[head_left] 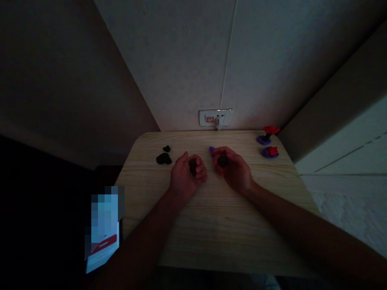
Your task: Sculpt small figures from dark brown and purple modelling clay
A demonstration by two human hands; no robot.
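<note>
My left hand (186,176) is over the middle of the table, its fingers curled in towards the palm. A dark patch shows inside the curl; I cannot tell whether it is a thing or shadow. To its right is my right hand (236,168), apart from it and also with bent fingers around a dark patch. A small purple piece (212,149) sticks out just past the right fingertips; whether they touch it is unclear. Left of my left hand lie a larger black lump (163,158) and a smaller black lump (166,148), both like modelling clay.
At the table's (217,225) right back corner stand a red-topped figure on a purple base (271,129) and a red and purple lump (272,151). Behind is a wall socket (215,118) with a plug. A lit, blurred screen (104,225) is at the left edge.
</note>
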